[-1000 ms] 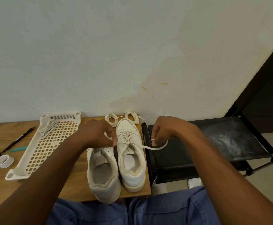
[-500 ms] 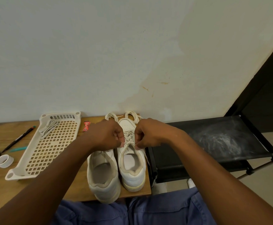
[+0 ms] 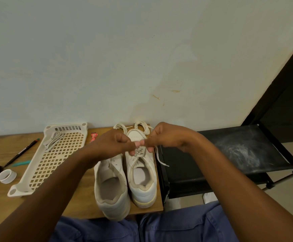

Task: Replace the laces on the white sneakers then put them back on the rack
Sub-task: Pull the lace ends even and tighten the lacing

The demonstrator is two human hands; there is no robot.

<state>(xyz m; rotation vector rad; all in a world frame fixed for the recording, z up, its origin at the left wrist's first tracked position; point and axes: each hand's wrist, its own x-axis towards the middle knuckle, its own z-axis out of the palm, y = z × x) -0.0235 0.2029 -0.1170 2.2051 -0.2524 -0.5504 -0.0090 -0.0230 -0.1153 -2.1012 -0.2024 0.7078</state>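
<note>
I see a wooden table (image 3: 6, 149) against a pale, stained wall (image 3: 124, 58), black rack (image 3: 238, 154) at centre right. My left hand (image 3: 112, 144) and right hand (image 3: 168, 137) pinch the lace (image 3: 160, 158) over the right sneaker (image 3: 142, 173), mid-frame beside the left sneaker (image 3: 111, 187).

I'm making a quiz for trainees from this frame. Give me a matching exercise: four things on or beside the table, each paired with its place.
1 lattice tray
2 tape roll
3 black rack
4 coiled laces

A right of the sneakers
B far left, near the table's front edge
C behind the sneakers, by the wall
D left of the sneakers

Pairs: 1-D, 2-B, 3-A, 4-C
</note>
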